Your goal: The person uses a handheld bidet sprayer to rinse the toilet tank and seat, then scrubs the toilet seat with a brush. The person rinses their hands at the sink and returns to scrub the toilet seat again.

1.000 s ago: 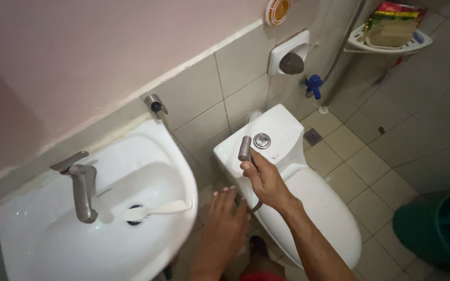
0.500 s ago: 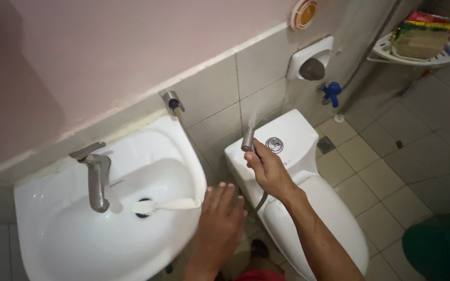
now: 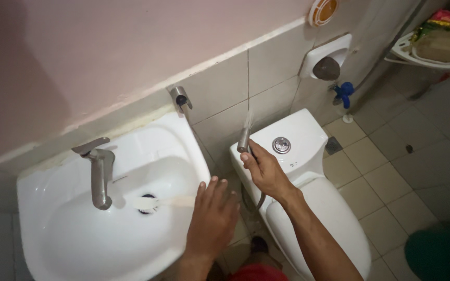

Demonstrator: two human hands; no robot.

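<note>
The white sink (image 3: 79, 234) fills the lower left, its curved right rim just beside the white toilet tank (image 3: 292, 136), leaving only a narrow gap of floor and tiled wall (image 3: 225, 104) between the two; the open room lies to the right, where bare floor tiles (image 3: 391, 171) stretch towards a green bucket (image 3: 444, 255) at the lower right corner; the left hand (image 3: 212, 221) lies flat, fingers spread and clamped on nothing, over the sink's right rim, its fingertips reaching just past the edge towards a white brush (image 3: 165, 202) that lies across the basin with its head at the drain; the right hand (image 3: 265, 171) is closed around a grey metal spray handle (image 3: 244, 140), held upright in the gap before the tank's left edge, and a thin spray rises from its tip against the wall tiles; compared with half a second ago, the left hand has shifted leftwards onto the rim and closer to the brush, the right hand stays clamped on the handle in much the same pose, and the view has swung slightly, so that the corner shelf (image 3: 433, 57) sits nearer the picture's right edge; the spray handle is short, cylindrical and dull silver, with a dark hose (image 3: 259, 200) curving down below the wrist; a grey tap (image 3: 100, 171) stands at the back of the sink.
</note>
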